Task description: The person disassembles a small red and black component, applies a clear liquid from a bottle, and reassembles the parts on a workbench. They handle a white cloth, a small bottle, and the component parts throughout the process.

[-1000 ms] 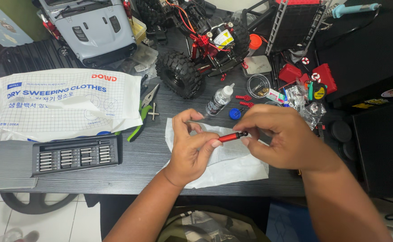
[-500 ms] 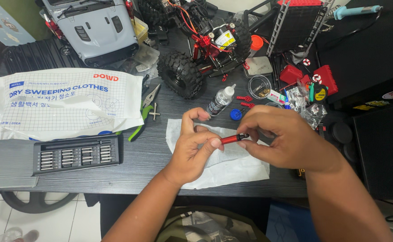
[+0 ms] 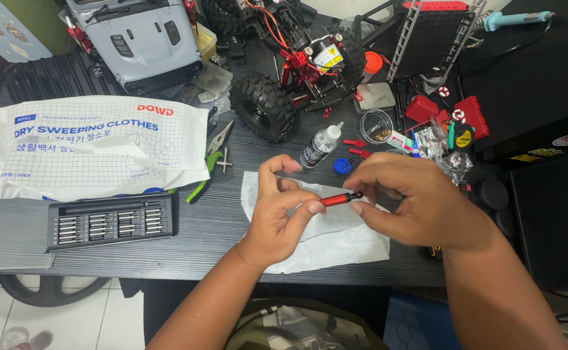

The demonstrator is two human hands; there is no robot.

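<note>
Black bit case (image 3: pixel 109 222) at 9 o'clock on the dark tabletop (image 3: pixel 219 227), below a white wipes pack (image 3: pixel 96 146). Left hand (image 3: pixel 277 217), fingers clamped on a small red shock absorber (image 3: pixel 337 199), held above a white cloth (image 3: pixel 336 243). Right hand (image 3: pixel 420 204), fingers pinched on the shock's black end. Model truck chassis (image 3: pixel 297 71) at 12 o'clock.

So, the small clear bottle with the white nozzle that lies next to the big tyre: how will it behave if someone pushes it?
The small clear bottle lies on its side on the dark table, and its body looks round, so a sideways push would probably roll it. It seems small and plastic, so likely light and easy to knock. Its tapered nozzle may make it roll in a curve.
</note>
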